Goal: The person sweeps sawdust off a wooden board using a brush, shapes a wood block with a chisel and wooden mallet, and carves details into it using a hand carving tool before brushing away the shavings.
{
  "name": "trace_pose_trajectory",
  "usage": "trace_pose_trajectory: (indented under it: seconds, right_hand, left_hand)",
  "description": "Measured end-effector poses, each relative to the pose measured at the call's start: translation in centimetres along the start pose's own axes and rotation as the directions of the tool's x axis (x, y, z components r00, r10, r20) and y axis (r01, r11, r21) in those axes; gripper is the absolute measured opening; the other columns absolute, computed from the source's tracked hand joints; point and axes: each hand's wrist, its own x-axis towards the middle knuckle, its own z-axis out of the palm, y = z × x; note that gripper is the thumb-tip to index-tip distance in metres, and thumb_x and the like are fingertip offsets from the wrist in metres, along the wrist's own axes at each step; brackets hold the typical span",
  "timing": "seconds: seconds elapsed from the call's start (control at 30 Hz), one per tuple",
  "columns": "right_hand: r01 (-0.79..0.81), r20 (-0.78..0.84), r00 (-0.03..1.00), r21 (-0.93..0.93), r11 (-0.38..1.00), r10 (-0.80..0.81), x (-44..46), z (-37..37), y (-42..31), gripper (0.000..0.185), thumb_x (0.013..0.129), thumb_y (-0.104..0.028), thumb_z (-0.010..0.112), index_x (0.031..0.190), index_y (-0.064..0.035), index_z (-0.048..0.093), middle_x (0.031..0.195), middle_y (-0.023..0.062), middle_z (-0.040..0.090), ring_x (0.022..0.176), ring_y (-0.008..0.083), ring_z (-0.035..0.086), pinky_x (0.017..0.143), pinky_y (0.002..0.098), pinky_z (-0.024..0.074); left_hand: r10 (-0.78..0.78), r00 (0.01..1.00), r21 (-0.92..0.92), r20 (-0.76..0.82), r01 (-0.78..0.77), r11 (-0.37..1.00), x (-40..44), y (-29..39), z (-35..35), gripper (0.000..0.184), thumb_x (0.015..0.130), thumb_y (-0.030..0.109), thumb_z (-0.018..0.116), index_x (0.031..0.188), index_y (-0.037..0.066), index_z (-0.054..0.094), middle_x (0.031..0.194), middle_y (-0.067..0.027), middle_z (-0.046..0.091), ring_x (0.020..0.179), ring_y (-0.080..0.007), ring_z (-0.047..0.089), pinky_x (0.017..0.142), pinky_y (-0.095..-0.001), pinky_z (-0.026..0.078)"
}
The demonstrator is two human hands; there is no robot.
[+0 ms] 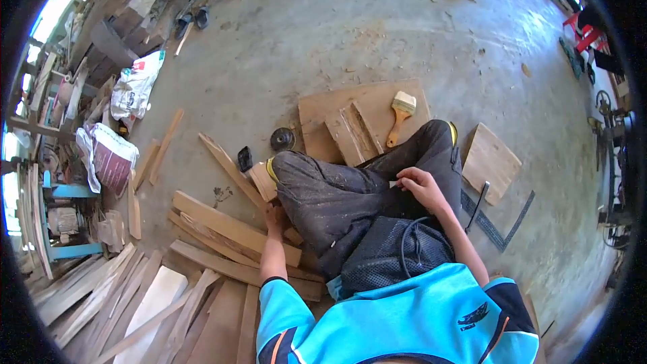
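Observation:
My right hand is over my lap near the right knee, fingers bent and drawn together. A small pale bit shows at its fingertips, too small to name. My left hand reaches down beside my left knee, among wooden strips and close to a small wooden block. Its fingers are shaded and partly hidden, so its grip is unclear. Ahead of my crossed legs lies a wooden board. On it rest a grooved wood piece and a paintbrush.
A black round object and a small black item lie left of the board. On the right are a wood panel and a metal square. Scrap wood and sacks fill the left side.

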Motion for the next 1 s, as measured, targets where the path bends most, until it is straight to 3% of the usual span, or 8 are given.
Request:
trace_pose_trajectory:
  seconds: [0.43, 0.57, 0.6, 0.63, 0.77, 0.83, 0.9, 1.0]
  right_hand:
    - [-0.072, -0.017, 0.997, 0.085, 0.994, 0.074, 0.6, -0.2, 0.0, 0.017, 0.081, -0.008, 0.046, 0.092, 0.0028, 0.052, 0.078, 0.007, 0.058, 0.073, 0.0128, 0.055, 0.064, 0.0241, 0.0448]
    - [-0.081, 0.001, 0.997, 0.121, 0.989, 0.081, 0.8, -0.5, 0.4, 0.016, 0.081, -0.009, 0.046, 0.092, 0.0029, 0.051, 0.079, 0.0074, 0.057, 0.073, 0.013, 0.055, 0.064, 0.024, 0.045]
    - [-0.059, 0.015, 0.998, 0.111, 0.992, 0.058, 0.9, -0.5, 0.5, 0.016, 0.081, -0.009, 0.046, 0.091, 0.0028, 0.051, 0.079, 0.0076, 0.057, 0.073, 0.013, 0.055, 0.065, 0.0239, 0.045]
    - [-0.07, 0.017, 0.997, 0.118, 0.991, 0.069, 0.8, -0.4, 0.2, 0.016, 0.081, -0.009, 0.046, 0.091, 0.0028, 0.051, 0.079, 0.0076, 0.057, 0.073, 0.013, 0.055, 0.065, 0.0239, 0.045]
    - [-0.12, -0.019, 0.992, 0.202, 0.972, 0.127, 0.7, -0.3, 0.1, 0.016, 0.082, -0.009, 0.046, 0.092, 0.0014, 0.052, 0.077, 0.0066, 0.057, 0.072, 0.0133, 0.055, 0.065, 0.0239, 0.0446]
    - [-0.145, -0.007, 0.988, 0.25, 0.957, 0.151, 0.8, -0.5, 0.0, 0.017, 0.083, -0.012, 0.046, 0.094, -0.0003, 0.052, 0.08, 0.0069, 0.057, 0.076, 0.0125, 0.054, 0.067, 0.0233, 0.0444]
    - [-0.158, -0.007, 0.986, 0.27, 0.95, 0.166, 0.8, -0.4, -0.1, 0.017, 0.083, -0.012, 0.047, 0.093, -0.0005, 0.052, 0.08, 0.007, 0.057, 0.076, 0.0124, 0.055, 0.067, 0.0236, 0.0446]
    - [-0.136, 0.012, 0.991, 0.179, 0.974, 0.136, 1.4, -0.1, -1.6, 0.018, 0.082, -0.013, 0.048, 0.095, -0.0007, 0.052, 0.082, 0.007, 0.057, 0.076, 0.0125, 0.054, 0.067, 0.0238, 0.0449]
  left_hand:
    - [-0.03, 0.994, -0.036, -0.104, 0.027, 0.999, -1.1, 0.8, -2.9, 0.032, 0.068, 0.035, 0.054, 0.092, 0.014, 0.058, 0.091, -0.0085, 0.058, 0.092, -0.0304, 0.05, 0.073, -0.044, 0.038]
    - [0.023, 0.99, 0.047, -0.141, -0.017, 0.999, 0.8, -4.7, 8.8, 0.025, 0.069, 0.03, 0.054, 0.083, 0.011, 0.061, 0.082, -0.0084, 0.06, 0.084, -0.0299, 0.054, 0.066, -0.0413, 0.042]
    - [-0.046, 0.996, -0.505, -0.075, 0.002, 0.863, 0.9, -6.5, 10.7, 0.021, 0.068, 0.025, 0.055, 0.081, 0.01, 0.061, 0.078, -0.0087, 0.06, 0.078, -0.0301, 0.055, 0.063, -0.0393, 0.043]
    - [-0.076, 0.997, -0.892, 0.021, 0.053, 0.45, 0.2, -6.1, 8.6, 0.017, 0.067, 0.02, 0.057, 0.078, 0.009, 0.061, 0.075, -0.009, 0.061, 0.072, -0.0304, 0.057, 0.06, -0.0373, 0.045]
    - [0.163, 0.981, -0.59, -0.106, -0.194, 0.784, -3.2, -1.7, -6.2, 0.01, 0.067, 0.009, 0.059, 0.075, 0.004, 0.06, 0.068, -0.0092, 0.06, 0.06, -0.0256, 0.057, 0.055, -0.0319, 0.045]
    - [-0.155, 0.987, -0.928, 0.05, 0.104, 0.359, -3.0, -2.6, -5.3, 0.01, 0.069, 0.006, 0.062, 0.077, 0.001, 0.059, 0.067, -0.0068, 0.059, 0.06, -0.016, 0.055, 0.054, -0.0282, 0.043]
    - [-0.417, 0.908, -0.952, 0.035, 0.158, 0.264, -3.7, -3.3, -7.7, 0.011, 0.072, 0.008, 0.062, 0.079, 0.001, 0.059, 0.07, -0.0033, 0.057, 0.064, -0.0087, 0.051, 0.057, -0.0236, 0.042]
    - [-0.509, 0.829, -0.968, -0.231, -0.141, 0.209, -3.8, -2.8, -12.3, 0.01, 0.073, 0.008, 0.062, 0.08, 0.002, 0.059, 0.074, -0.0013, 0.056, 0.067, -0.0081, 0.05, 0.061, -0.0215, 0.041]
